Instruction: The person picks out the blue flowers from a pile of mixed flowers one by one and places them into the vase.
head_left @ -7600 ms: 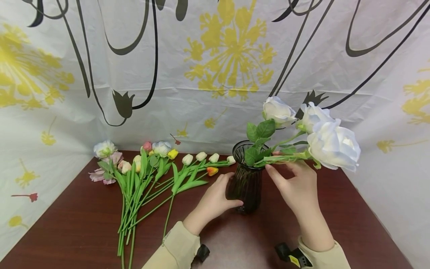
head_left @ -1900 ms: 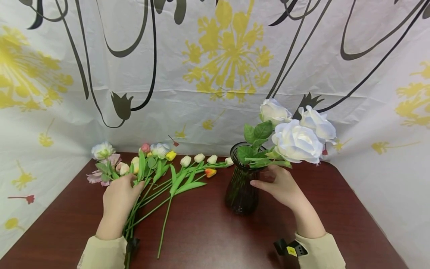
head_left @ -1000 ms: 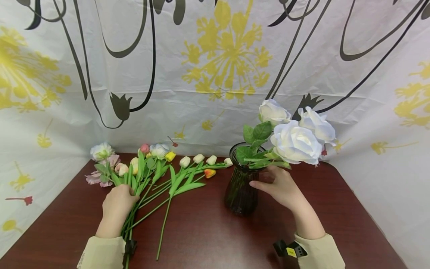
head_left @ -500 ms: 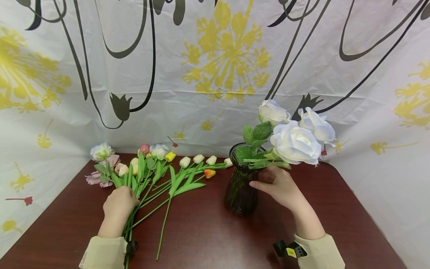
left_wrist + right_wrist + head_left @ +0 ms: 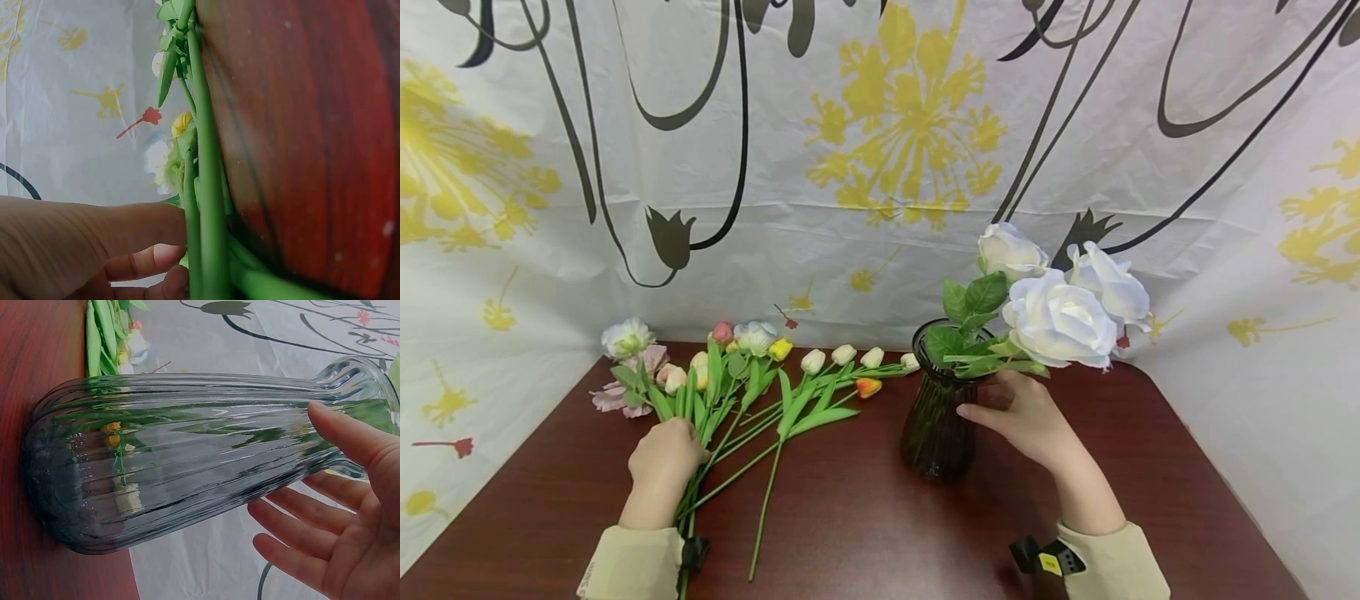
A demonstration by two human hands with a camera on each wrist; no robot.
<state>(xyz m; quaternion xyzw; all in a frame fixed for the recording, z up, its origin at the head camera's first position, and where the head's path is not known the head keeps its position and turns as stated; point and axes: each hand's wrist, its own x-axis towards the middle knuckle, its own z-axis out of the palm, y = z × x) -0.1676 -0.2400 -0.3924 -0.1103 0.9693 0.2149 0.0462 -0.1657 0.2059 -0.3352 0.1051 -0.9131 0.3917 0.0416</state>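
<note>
A dark ribbed glass vase (image 5: 942, 417) stands upright right of centre, holding three pale blue-white roses (image 5: 1062, 317) that lean right. My right hand (image 5: 1026, 421) holds its neck. In the right wrist view, the thumb lies on the near side of the clear-looking glass and the other fingers are behind or below it. On the left, my left hand (image 5: 662, 458) grips green stems (image 5: 209, 181) in a bunch of artificial flowers (image 5: 703, 379). The left wrist view shows the thumb against the stems and curled fingers behind; the fingertips are partly hidden.
White tulips (image 5: 842, 357) and an orange tulip (image 5: 868, 387) lie between bunch and vase, and one long stem (image 5: 763, 517) points toward the front. The dark red-brown table (image 5: 865, 533) meets a patterned white cloth (image 5: 790, 250) behind.
Earlier, my left hand held the vase and my right the rose stems. The roses now sit deeper; my right hand has moved to the vase neck, my left to the bunch, sliding slightly down it.
</note>
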